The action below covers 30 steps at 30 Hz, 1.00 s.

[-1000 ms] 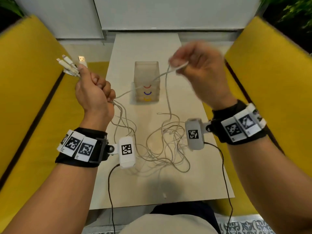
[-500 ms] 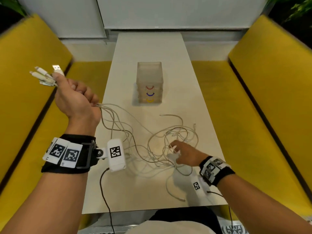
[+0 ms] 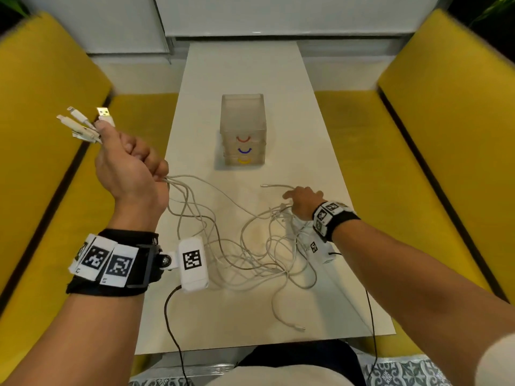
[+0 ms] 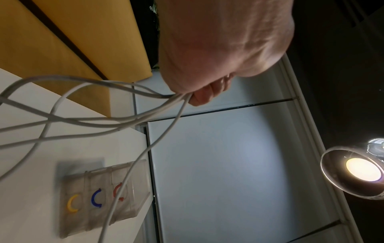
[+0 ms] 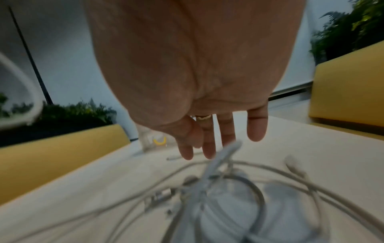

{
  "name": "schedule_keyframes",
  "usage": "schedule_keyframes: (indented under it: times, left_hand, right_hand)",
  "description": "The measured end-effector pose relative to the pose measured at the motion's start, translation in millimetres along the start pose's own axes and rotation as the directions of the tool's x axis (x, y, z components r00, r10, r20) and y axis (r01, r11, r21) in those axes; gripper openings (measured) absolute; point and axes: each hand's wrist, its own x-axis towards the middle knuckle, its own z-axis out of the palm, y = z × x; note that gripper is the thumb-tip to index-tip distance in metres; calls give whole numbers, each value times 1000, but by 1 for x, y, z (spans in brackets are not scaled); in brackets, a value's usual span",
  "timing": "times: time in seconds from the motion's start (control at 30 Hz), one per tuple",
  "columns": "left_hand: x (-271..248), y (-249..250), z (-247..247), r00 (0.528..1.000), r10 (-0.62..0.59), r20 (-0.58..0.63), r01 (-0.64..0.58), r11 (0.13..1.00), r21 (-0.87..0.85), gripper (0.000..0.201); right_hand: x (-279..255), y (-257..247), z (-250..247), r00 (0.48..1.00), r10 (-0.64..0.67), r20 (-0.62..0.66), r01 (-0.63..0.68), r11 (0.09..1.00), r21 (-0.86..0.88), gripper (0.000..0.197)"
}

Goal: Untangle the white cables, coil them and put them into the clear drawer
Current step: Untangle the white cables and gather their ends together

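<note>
Several white cables (image 3: 250, 254) lie tangled on the white table (image 3: 245, 68). My left hand (image 3: 131, 165) is raised over the table's left edge and grips a bundle of them, with several plug ends (image 3: 83, 125) sticking out above the fist; the strands (image 4: 129, 115) run down from it to the pile. My right hand (image 3: 302, 199) is low over the right side of the tangle with fingers (image 5: 208, 144) straight, holding nothing. A loose cable end (image 3: 276, 185) lies just beyond its fingertips. The clear drawer unit (image 3: 243, 129) stands mid-table with red, blue and yellow handles, all closed.
Yellow bench seats (image 3: 446, 135) flank the table on both sides. Another loose plug end (image 3: 299, 327) lies near the table's front edge. Black wrist-camera leads (image 3: 172, 324) hang off the front. A lit lamp (image 4: 361, 171) shows in the left wrist view.
My right hand let go of the cable it held up, dropped to the table and has now slid farther forward and right over the tangle. The left hand stays raised with its bundle.
</note>
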Motion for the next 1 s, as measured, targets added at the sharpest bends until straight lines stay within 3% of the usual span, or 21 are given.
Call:
schedule_keyframes:
  times: [0.1, 0.2, 0.27, 0.33, 0.4, 0.47, 0.57, 0.63, 0.7, 0.77, 0.87, 1.0]
  left_hand:
    - [2, 0, -3, 1000, 5, 5, -5, 1000, 4, 51]
    - [5, 3, -9, 1000, 17, -6, -17, 1000, 2, 50]
    - [8, 5, -13, 1000, 20, -22, -20, 1000, -4, 50]
    - [9, 6, -15, 999, 21, -34, -21, 1000, -5, 50]
    - [8, 5, -15, 999, 21, -30, -21, 1000, -2, 50]
    - [7, 3, -14, 1000, 20, -12, -20, 1000, 0, 51]
    - [5, 1, -14, 1000, 20, 2, -20, 1000, 6, 51]
    - [5, 1, -14, 1000, 20, 4, -20, 1000, 7, 50]
    - [4, 1, -16, 1000, 19, -5, -19, 1000, 9, 50]
    - [5, 2, -17, 1000, 19, -14, -18, 1000, 7, 51]
    - [8, 8, -20, 999, 31, -19, -31, 1000, 6, 50]
    - [11, 15, -24, 999, 35, -15, -35, 999, -26, 50]
  right_hand:
    - [10, -1, 13, 1000, 8, 30, -5, 996, -89, 42]
    - [12, -2, 16, 1000, 7, -3, -7, 998, -65, 31]
    - [11, -3, 12, 999, -18, -27, 21, 990, 137, 18]
    - [8, -4, 8, 999, -32, 3, 26, 866, 499, 22]
    - [6, -2, 7, 1000, -7, 16, -5, 749, 662, 28]
    - [4, -1, 11, 999, 31, 41, -50, 791, 610, 27]
    - [2, 2, 21, 1000, -22, 17, 17, 961, 277, 32]
    - [2, 3, 27, 994, -91, -52, 94, 994, 56, 22]
    - [1, 2, 27, 992, -100, -80, 97, 994, -40, 12]
    - [2, 2, 23, 993, -67, -98, 64, 998, -28, 18]
    - [0, 5, 9, 991, 9, -136, 13, 987, 162, 27]
    - [-4, 21, -7, 986, 22, -163, 62, 868, 492, 13]
